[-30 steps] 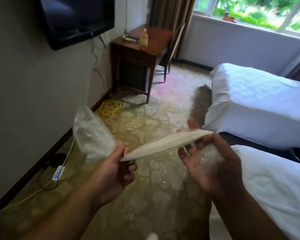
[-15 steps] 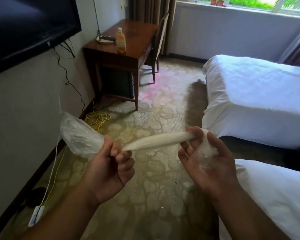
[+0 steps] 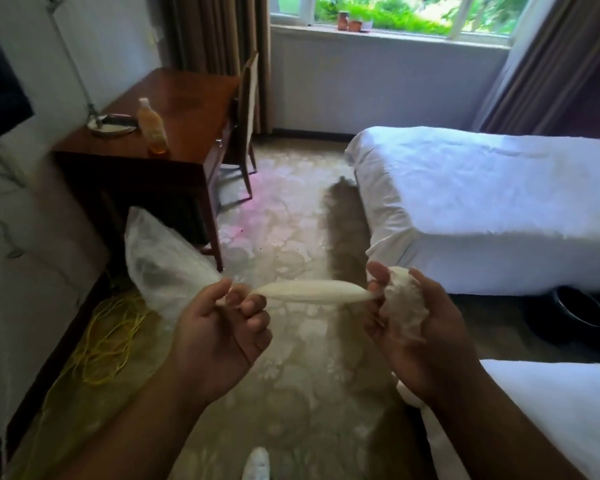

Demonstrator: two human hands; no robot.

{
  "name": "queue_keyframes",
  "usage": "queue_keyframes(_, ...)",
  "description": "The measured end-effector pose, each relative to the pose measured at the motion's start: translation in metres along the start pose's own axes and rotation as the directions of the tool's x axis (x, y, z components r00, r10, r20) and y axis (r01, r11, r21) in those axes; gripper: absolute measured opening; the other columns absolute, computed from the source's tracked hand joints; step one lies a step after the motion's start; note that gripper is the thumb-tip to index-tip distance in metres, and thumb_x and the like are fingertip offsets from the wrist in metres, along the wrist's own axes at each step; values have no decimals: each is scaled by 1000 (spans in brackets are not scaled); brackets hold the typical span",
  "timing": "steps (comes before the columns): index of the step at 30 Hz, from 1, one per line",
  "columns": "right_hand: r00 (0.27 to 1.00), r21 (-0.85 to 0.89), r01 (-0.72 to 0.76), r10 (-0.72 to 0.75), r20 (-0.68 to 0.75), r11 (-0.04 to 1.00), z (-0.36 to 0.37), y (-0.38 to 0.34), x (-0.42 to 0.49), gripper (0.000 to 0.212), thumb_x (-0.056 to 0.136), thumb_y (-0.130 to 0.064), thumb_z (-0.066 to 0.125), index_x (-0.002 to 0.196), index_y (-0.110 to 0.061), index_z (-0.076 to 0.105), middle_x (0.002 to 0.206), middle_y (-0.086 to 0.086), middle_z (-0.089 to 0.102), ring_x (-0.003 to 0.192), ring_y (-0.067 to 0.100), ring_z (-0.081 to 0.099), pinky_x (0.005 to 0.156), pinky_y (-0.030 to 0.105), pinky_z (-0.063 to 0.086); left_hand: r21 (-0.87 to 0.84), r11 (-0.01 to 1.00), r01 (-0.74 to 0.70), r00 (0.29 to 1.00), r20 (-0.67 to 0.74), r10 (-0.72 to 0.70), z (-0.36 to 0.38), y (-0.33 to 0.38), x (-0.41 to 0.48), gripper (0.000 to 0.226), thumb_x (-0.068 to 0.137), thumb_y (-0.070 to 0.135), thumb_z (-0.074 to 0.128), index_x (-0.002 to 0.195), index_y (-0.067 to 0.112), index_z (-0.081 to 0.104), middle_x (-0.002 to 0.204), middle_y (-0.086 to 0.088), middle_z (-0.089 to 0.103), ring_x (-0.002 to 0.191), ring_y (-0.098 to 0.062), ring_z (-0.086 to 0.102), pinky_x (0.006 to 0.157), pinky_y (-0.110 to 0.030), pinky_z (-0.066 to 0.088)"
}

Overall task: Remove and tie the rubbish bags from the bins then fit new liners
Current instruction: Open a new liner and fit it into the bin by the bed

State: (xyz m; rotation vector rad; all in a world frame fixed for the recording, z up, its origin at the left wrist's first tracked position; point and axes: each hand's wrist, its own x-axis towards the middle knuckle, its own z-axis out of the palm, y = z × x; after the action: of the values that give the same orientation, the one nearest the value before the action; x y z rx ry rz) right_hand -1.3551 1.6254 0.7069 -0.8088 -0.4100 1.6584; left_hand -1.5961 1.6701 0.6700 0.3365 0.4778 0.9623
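A thin clear-white plastic bin liner is stretched between both hands at chest height. My left hand pinches it near one end, and the loose, puffed-out part of the liner billows to the left beyond my fingers. My right hand grips the other end, which is gathered into a crumpled wad against my palm. The span between the hands is twisted into a narrow rope. A dark round bin shows low at the right, between the two beds.
A wooden desk with a bottle and a chair stands ahead left. A wall television is at the far left, yellow cable lies on the patterned carpet, and two white beds are on the right.
My right hand has bunched more of the liner into its palm, and the span between the hands has become shorter and tighter. My view has tilted up toward the window.
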Motion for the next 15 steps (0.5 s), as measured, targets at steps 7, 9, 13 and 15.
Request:
queue_keyframes(7, 979, -5, 128, -127, -158, 992, 2, -39, 72, 90, 35, -48, 94, 112, -8, 70, 93, 5, 66, 75, 15, 58, 70, 30, 43, 217, 965, 145, 988, 23, -153, 16, 48, 125, 29, 75, 19, 78, 85, 16, 50, 75, -1, 47, 56, -13, 47, 52, -23, 44)
queue_keyframes(9, 959, 7, 211, -205, -198, 978, -4, -49, 88, 110, 27, -44, 100, 122, -3, 62, 98, 10, 65, 76, 17, 58, 68, 30, 44, 283, 939, 195, 980, -15, -199, 20, 48, 155, 12, 92, 24, 56, 86, 17, 50, 74, 0, 48, 56, -12, 46, 53, -22, 44)
queue_keyframes(13, 897, -130, 296, -322, -302, 946, -33, -78, 118, 110, 23, -50, 99, 118, -4, 68, 113, 17, 71, 80, 23, 70, 67, 36, 52, 299, 914, 276, 960, -44, -276, 38, 36, 216, 12, 97, 24, 46, 87, 19, 49, 70, 1, 46, 55, -13, 43, 53, -25, 40)
queue_keyframes(15, 927, -39, 252, -253, -277, 967, -55, -95, 134, 101, 26, -56, 92, 115, -12, 74, 124, 10, 69, 85, 24, 69, 76, 40, 45, 294, 903, 312, 949, -52, -311, 48, 29, 251, 4, 94, 20, 50, 90, 21, 50, 70, 1, 46, 54, -12, 43, 51, -23, 39)
